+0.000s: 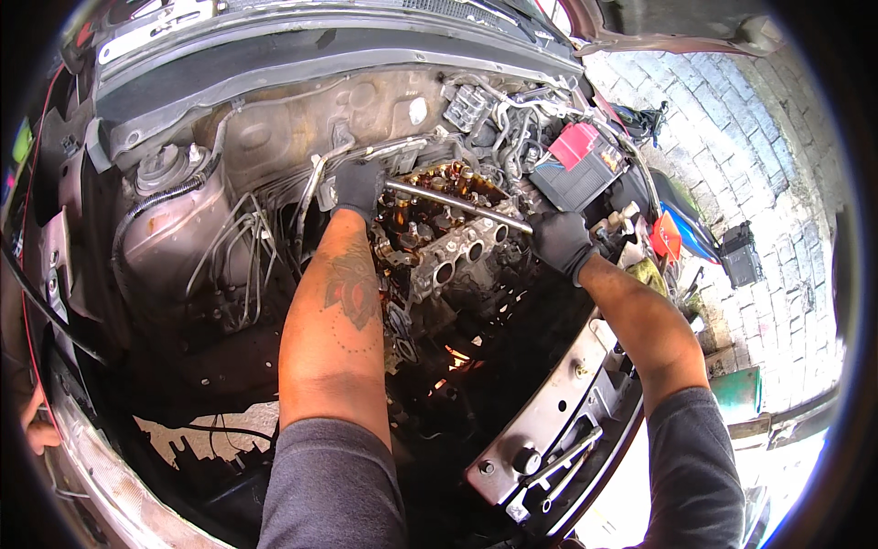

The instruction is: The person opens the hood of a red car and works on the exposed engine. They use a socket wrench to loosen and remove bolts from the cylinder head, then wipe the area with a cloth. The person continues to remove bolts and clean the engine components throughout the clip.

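A long shiny metal bar (457, 201) lies slantwise above the opened engine (434, 220), running from one of my hands to the other. My left hand (359, 188), in a black glove, is closed around its left end, over the engine's far left corner. What that end of the bar fits onto is hidden under the glove. Gripping the bar's right end is my right hand (560, 242), also gloved in black. Oily brown parts show inside the engine top. Along its near side runs a grey metal face with several round ports (474, 251).
A black battery with a red cover (585, 165) sits right of the engine. The front crossmember (540, 416) crosses the lower right, with wrenches (572, 467) lying by it. Another person's hand (38, 421) rests at the left fender. Thin metal pipes (242, 247) rise left of my forearm.
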Tool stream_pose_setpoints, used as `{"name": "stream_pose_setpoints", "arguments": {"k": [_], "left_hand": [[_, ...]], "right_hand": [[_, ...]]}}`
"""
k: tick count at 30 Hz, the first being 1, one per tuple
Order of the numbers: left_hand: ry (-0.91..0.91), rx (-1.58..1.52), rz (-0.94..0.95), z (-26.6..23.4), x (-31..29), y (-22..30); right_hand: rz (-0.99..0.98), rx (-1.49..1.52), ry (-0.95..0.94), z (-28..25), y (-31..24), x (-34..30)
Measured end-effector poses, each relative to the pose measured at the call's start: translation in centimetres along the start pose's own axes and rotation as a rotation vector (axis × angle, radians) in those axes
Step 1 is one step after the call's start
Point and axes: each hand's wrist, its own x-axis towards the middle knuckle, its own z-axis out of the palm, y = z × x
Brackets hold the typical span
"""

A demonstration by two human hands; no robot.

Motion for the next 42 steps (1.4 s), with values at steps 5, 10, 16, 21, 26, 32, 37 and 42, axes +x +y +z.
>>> {"name": "stream_pose_setpoints", "arguments": {"k": [5, 10, 16, 21, 26, 32, 37, 42], "left_hand": [[0.077, 0.145, -0.041, -0.3, 0.7, -0.1], [0.096, 0.288, -0.013, 0.1, -0.4, 1.0], [-0.044, 0.514, 0.105, -0.9, -1.0, 2.2], [0.05, 0.249, -0.068, -0.4, -2.3, 3.9], [-0.123, -0.146, -0.057, -1.6, 0.1, -0.3], [-0.329, -0.176, -0.139, -2.2, -2.6, 2.6], [-0.311, -0.163, 0.09, -4.4, -1.8, 2.1], [-0.273, -0.075, -0.131, -3.6, -3.6, 4.5]], "right_hand": [[-0.063, 0.031, 0.053, 0.3, 0.2, 1.1], [-0.061, 0.011, 0.069, 1.2, 1.1, 1.1], [-0.089, 0.021, 0.07, 2.4, 1.9, 1.4], [-0.075, 0.057, 0.074, 2.3, 2.0, 1.1], [-0.066, 0.079, 0.048, -1.0, 0.1, 0.7], [0.124, 0.205, -0.226, -5.4, -3.3, -1.5], [0.188, 0.595, -0.247, -8.6, -4.6, -1.0], [0.177, 0.72, -0.224, -6.9, -4.4, -2.4]]}}
